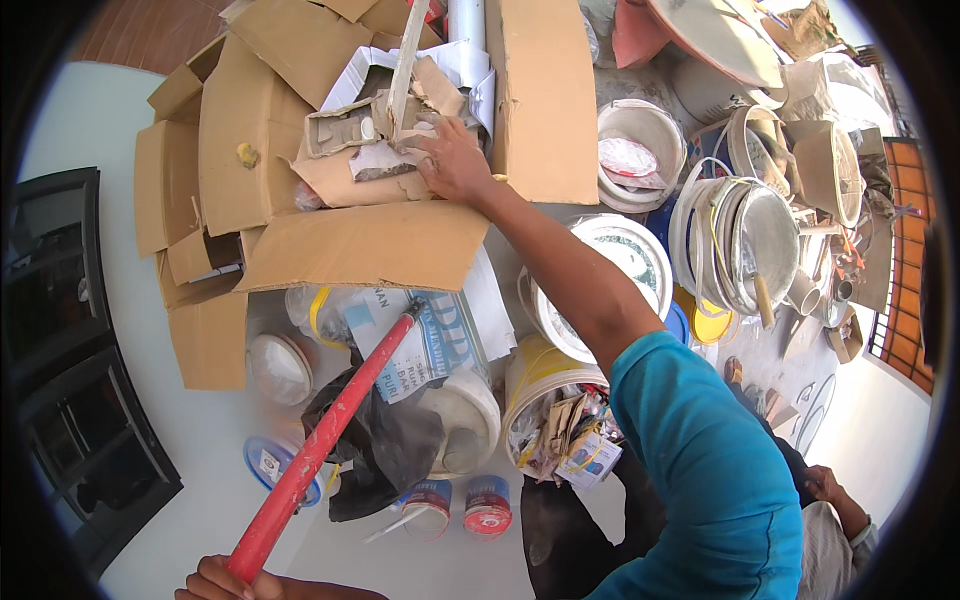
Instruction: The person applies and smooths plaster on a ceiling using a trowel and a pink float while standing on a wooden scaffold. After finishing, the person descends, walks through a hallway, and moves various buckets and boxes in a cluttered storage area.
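Observation:
My left hand (228, 580) is closed around the lower end of a long red pole (325, 435) with pale smears. The pole slants up to a dark tip beside a printed blue and white sheet (440, 340). My right hand (458, 160) reaches into an open cardboard box (360, 245), its fingers apart and touching torn cardboard scraps (370, 180). Beside those fingers a thin, pale wooden strip (403, 75) stands up out of the box. Part of the box's contents is hidden by its flaps and my hand.
Stacked buckets (735, 240), a lidded white bucket (610, 280) and a bucket of scraps (555, 400) stand to the right. A black plastic bag (375, 440) and small cans (487, 508) lie nearer. Another person's hand (825, 487) shows at lower right.

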Motion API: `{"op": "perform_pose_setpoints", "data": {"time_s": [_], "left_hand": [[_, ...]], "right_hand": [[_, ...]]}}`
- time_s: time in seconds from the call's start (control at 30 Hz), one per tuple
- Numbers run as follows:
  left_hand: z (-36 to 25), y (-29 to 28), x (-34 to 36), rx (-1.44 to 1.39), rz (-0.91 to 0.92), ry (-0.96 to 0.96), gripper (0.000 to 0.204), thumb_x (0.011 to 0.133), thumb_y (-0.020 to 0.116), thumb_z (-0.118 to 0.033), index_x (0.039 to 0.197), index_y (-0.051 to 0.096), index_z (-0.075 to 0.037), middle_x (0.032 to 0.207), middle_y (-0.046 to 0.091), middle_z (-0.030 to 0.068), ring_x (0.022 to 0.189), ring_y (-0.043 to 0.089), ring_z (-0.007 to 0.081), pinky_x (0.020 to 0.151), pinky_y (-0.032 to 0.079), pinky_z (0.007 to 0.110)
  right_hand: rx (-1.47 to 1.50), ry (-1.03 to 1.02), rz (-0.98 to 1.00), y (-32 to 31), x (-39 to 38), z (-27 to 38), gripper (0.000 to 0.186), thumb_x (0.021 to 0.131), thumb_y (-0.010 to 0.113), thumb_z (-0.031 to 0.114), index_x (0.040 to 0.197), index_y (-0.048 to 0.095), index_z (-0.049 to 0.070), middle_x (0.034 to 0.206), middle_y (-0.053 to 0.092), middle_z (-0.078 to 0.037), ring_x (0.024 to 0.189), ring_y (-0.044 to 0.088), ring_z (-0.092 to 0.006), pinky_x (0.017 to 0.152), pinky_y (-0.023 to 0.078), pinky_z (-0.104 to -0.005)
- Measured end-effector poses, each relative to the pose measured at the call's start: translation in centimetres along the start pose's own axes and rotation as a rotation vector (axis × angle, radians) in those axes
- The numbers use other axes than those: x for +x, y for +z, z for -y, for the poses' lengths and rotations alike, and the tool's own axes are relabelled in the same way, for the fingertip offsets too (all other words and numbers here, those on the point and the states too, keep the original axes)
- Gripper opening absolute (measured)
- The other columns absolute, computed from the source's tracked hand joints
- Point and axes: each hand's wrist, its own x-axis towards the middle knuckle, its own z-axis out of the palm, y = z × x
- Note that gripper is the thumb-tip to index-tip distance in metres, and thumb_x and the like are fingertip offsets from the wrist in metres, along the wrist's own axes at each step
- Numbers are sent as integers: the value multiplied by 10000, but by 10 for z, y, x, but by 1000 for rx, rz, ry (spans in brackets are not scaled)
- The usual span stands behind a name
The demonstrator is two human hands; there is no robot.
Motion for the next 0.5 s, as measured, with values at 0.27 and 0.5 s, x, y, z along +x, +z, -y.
{"op": "perform_pose_setpoints", "data": {"time_s": [0.27, 0.5], "left_hand": [[8, 10, 8, 53, -6, 0, 545, 967, 339, -554, 1048, 540, -54, 763, 488, 47, 630, 457, 185, 583, 413, 347], [9, 23, 16, 197, -45, -45, 421, 975, 398, -476, 1007, 516, -73, 740, 449, -5, 611, 438, 146, 581, 400, 290]], "right_hand": [[45, 161, -129, 24, 88, 0, 482, 852, 526, 359, 1243, 588, 83, 1404, 435, -207, 1288, 402, -375, 1062, 351, -466], [-110, 341, -244, 28, 106, -39, 765, 769, 643, 195, 1385, 308, -112, 1443, 185, -352, 1349, 250, -451, 1092, 313, -471]]}}
